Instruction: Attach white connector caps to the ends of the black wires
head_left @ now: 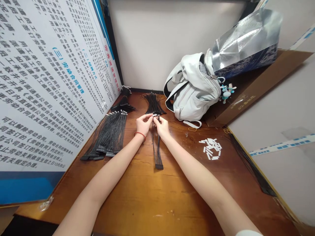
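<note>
My left hand (143, 124) and my right hand (161, 126) meet at the middle of a brown wooden table (147, 196). Both pinch the far end of a black wire harness (157, 147), where a small white connector (155, 115) sits between the fingertips. The harness runs toward me and ends in a black plug (159, 166) lying on the wood. A red string circles my left wrist. Just beyond my fingers lies a fan of loose black wires (153, 102).
Several finished black harnesses (109, 136) lie in a row at the left, beside a printed white board (49, 85). A pile of small white connectors (211, 149) lies at the right. A pale grey backpack (192, 88), a silver bag (246, 42) and a cardboard flap (258, 82) fill the far right.
</note>
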A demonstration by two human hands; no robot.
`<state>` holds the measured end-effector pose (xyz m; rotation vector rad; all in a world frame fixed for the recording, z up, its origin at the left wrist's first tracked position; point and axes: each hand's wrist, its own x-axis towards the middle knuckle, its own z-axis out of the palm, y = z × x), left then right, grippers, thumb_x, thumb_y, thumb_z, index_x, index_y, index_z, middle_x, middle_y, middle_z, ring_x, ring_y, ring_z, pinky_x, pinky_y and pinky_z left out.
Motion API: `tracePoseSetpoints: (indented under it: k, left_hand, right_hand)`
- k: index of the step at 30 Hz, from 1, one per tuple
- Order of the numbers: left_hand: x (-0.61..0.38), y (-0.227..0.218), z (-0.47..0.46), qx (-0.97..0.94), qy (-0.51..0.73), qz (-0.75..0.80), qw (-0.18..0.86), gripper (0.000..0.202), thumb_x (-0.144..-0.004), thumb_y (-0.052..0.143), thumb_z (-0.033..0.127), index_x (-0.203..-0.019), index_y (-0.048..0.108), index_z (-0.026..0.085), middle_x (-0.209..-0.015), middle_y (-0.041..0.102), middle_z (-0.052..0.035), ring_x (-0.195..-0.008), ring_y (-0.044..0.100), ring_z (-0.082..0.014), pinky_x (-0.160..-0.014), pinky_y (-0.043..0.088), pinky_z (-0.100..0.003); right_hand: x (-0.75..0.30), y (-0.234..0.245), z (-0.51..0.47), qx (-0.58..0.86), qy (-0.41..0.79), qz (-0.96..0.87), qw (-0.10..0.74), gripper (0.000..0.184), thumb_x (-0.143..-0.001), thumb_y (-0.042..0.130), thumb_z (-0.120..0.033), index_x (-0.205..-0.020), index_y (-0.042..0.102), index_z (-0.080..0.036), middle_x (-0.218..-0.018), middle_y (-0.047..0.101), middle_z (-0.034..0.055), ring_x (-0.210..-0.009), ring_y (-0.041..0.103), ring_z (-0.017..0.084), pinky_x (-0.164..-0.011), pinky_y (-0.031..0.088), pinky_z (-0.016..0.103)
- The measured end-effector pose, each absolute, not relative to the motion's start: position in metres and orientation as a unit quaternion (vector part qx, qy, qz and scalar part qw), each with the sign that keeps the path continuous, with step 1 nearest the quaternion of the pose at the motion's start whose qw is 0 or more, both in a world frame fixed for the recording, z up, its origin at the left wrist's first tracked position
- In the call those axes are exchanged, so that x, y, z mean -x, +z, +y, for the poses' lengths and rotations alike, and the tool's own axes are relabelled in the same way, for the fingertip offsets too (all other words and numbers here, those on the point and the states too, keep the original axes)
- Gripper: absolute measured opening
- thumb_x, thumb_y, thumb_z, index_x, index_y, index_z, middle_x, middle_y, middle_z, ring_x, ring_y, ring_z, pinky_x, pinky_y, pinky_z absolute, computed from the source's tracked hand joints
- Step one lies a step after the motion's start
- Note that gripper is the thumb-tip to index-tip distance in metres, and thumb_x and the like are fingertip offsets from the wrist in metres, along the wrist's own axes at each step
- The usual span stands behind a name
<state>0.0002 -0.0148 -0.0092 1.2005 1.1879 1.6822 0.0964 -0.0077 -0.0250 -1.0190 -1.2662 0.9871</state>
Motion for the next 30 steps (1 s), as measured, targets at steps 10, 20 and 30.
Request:
tracePoseSetpoints:
  k: [10, 20, 30]
  left_hand:
    - [0.0008, -0.0103, -0.0160, -0.494, 0.648, 0.475, 0.332, 0.015, -0.067, 0.064, 0.016, -0.080, 0.071, 0.013, -0.083, 0.070, -0.0083, -0.078, 0.065, -0.0174, -0.080, 0.051, -0.032]
    - [0.0013, -0.0130, -0.0144, -0.529, 0.628, 0.479, 0.311, 0.014, -0.069, 0.062, 0.016, -0.080, 0.070, 0.015, -0.084, 0.070, -0.0057, -0.078, 0.065, -0.0159, -0.080, 0.052, -0.031]
    - [0.0034, -0.0122, -0.0148, -0.565, 0.604, 0.472, 0.306, 0.013, -0.070, 0.062, 0.018, -0.080, 0.070, 0.016, -0.085, 0.071, -0.0057, -0.080, 0.065, -0.0167, -0.081, 0.052, -0.031]
  right_hand:
    - [-0.0975, -0.0242, -0.0077, 0.437, 0.438, -0.534, 0.576, 0.029, -0.068, 0.060, -0.045, -0.070, 0.062, -0.016, -0.068, 0.059, 0.0002, -0.061, 0.048, 0.014, -0.058, 0.038, 0.025]
    - [-0.0972, -0.0264, -0.0057, 0.440, 0.432, -0.525, 0.587, 0.025, -0.069, 0.057, -0.040, -0.069, 0.060, -0.015, -0.065, 0.057, -0.0006, -0.061, 0.046, 0.013, -0.059, 0.037, 0.024]
    - [-0.0985, -0.0320, -0.0038, 0.448, 0.432, -0.523, 0.583, 0.024, -0.071, 0.055, -0.039, -0.068, 0.058, -0.016, -0.062, 0.053, -0.0021, -0.059, 0.044, 0.012, -0.057, 0.036, 0.023]
